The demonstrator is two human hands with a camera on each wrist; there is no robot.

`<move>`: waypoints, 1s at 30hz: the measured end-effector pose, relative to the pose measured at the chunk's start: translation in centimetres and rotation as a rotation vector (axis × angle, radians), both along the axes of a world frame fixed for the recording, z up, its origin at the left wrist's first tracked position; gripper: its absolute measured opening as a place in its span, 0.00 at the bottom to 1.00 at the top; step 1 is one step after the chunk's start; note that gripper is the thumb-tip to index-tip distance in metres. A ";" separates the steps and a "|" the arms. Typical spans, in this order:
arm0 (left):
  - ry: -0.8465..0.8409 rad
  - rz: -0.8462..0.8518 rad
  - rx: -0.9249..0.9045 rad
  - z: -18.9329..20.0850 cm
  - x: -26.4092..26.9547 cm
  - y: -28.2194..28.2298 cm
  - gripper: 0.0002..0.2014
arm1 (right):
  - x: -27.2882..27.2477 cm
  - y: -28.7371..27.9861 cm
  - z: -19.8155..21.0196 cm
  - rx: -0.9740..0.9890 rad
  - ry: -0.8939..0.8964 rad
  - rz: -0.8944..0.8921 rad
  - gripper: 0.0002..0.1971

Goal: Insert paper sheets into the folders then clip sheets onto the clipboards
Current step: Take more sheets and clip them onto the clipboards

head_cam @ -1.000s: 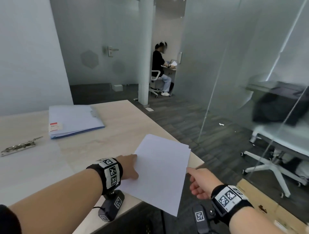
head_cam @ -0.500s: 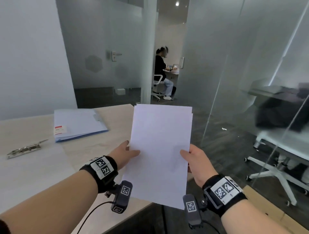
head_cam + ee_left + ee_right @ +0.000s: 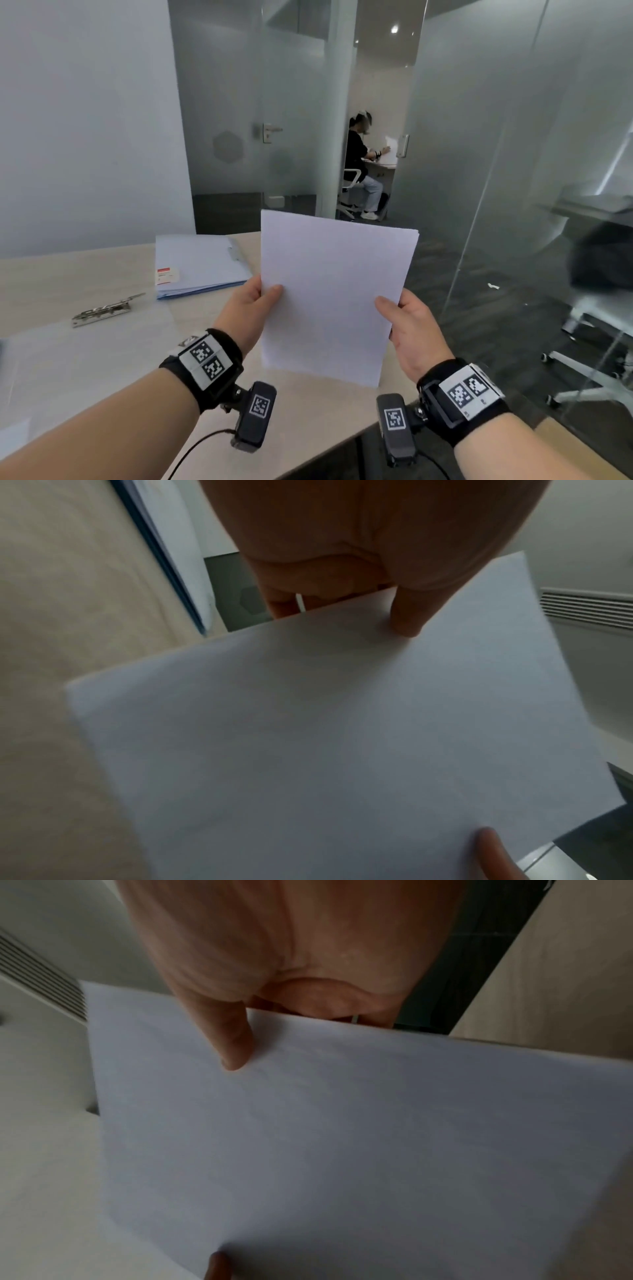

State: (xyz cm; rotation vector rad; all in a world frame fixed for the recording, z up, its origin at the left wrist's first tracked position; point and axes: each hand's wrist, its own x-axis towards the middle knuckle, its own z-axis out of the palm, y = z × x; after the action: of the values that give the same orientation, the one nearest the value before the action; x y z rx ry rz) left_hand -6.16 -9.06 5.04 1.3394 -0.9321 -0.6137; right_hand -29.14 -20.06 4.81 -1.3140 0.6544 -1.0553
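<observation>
- The paper sheets (image 3: 334, 294) are a thin white stack held up in the air, nearly upright, over the near edge of the table (image 3: 102, 342) (the top edges do not line up quite evenly).
- The left hand (image 3: 245, 311) holds the stack's left edge at about 9 o'clock. Its thumb lies on the front and its fingers are curled behind, so it pinches the paper.
- The right hand (image 3: 412, 329) holds the right edge at about 3 o'clock the same way, thumb on the front and fingers behind.
- In the left wrist view the thumb presses on the sheets (image 3: 342, 737), and in the right wrist view the other thumb presses on them too (image 3: 342, 1137).
- A blue folder (image 3: 200, 263) lies flat on the table at 10 o'clock from the stack, with a small red and white label near its left edge.
- A metal clip (image 3: 106, 310) lies further left, at 9 o'clock, at the top of a see-through clipboard (image 3: 68, 359).
- A person (image 3: 361, 164) sits far off at 12 o'clock, behind glass walls.
</observation>
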 end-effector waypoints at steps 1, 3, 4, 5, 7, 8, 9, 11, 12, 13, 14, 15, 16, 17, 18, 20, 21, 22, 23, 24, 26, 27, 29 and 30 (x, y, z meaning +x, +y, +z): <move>-0.005 0.004 0.005 -0.8 -0.1 0.2 0.10 | 0.0 0.2 -0.4 -0.001 0.020 0.008 0.11; 0.006 0.014 0.020 -2.0 -0.5 0.4 0.10 | 0.0 0.5 -1.0 -0.008 0.063 0.012 0.12; 0.022 0.021 0.022 -2.3 -0.6 0.5 0.10 | 0.1 0.5 -1.2 -0.014 0.079 0.012 0.13; 0.029 0.030 0.027 -2.5 -0.6 0.6 0.10 | 0.1 0.5 -1.3 -0.019 0.091 0.015 0.13; 0.037 0.041 0.024 -2.5 -0.6 0.8 0.10 | 0.4 0.6 -1.1 -0.031 0.117 0.020 0.14; 0.047 0.041 0.020 -2.3 -0.4 1.0 0.10 | 0.6 0.7 -1.0 -0.036 0.130 0.016 0.14; 0.055 0.038 0.032 -2.0 -0.2 1.2 0.10 | 0.8 0.7 -0.9 -0.038 0.142 0.009 0.14; 0.100 0.005 0.078 -1.2 0.7 1.7 0.12 | 1.5 0.6 -0.8 -0.029 0.150 -0.019 0.14; 0.116 -0.017 0.127 -1.0 1.4 2.0 0.16 | 2.0 0.6 -0.8 -0.011 0.145 -0.034 0.14; 0.102 -0.031 0.209 -0.8 2.4 2.5 0.20 | 2.4 0.5 -0.9 0.015 0.141 -0.050 0.13; 0.100 -0.017 0.299 -0.7 3.5 2.9 0.22 | 2.9 0.4 -1.0 0.041 0.142 -0.061 0.13; 0.083 0.034 0.382 -0.9 4.8 3.4 0.23 | 3.4 0.3 -1.1 0.065 0.143 -0.065 0.12; 0.067 0.108 0.440 -1.2 6.4 4.0 0.21 | 4.0 0.4 -1.3 0.089 0.139 -0.059 0.12; 0.074 0.197 0.494 -1.5 7.9 4.8 0.20 | 4.6 0.5 -1.4 0.113 0.132 -0.044 0.11; 0.046 0.267 0.552 -2.0 9.5 5.6 0.20 | 5.3 0.8 -1.6 0.135 0.125 -0.026 0.11; 0.007 0.403 0.635 -3.2 12.4 8.0 0.21 | 6.9 1.5 -1.9 0.173 0.107 0.019 0.11; -0.058 0.446 0.688 -3.9 14.0 9.0 0.21 | 7.8 1.9 -2.0 0.190 0.100 0.041 0.11; -0.101 0.484 0.717 -4.7 15.5 10.1 0.21 | 8.7 2.4 -2.2 0.203 0.098 0.063 0.10; -0.123 0.514 0.739 -5.4 16.6 11.1 0.22 | 9.7 2.8 -2.3 0.214 0.101 0.082 0.10; -0.151 0.487 0.768 -5.5 16.8 12.3 0.23 | 10.6 3.1 -2.4 0.225 0.106 0.101 0.10; -0.180 0.464 0.781 -5.5 16.7 14.0 0.26 | 12.7 3.9 -2.7 0.243 0.124 0.145 0.09; -0.106 0.454 0.751 -4.9 16.3 14.7 0.26 | 13.7 4.3 -2.9 0.251 0.141 0.173 0.09; 0.109 0.454 0.730 -4.0 15.5 16.2 0.25 | 15.9 5.2 -3.3 0.276 0.178 0.228 0.09; 0.098 0.392 0.768 -3.7 15.2 17.1 0.24 | 17.0 5.8 -3.6 0.287 0.191 0.252 0.09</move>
State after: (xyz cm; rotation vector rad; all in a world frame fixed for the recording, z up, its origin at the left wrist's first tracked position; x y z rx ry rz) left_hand 9.01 8.03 1.33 2.0851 -0.3209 -0.7520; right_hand -12.16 -14.27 1.22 -1.2154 0.7317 -0.6113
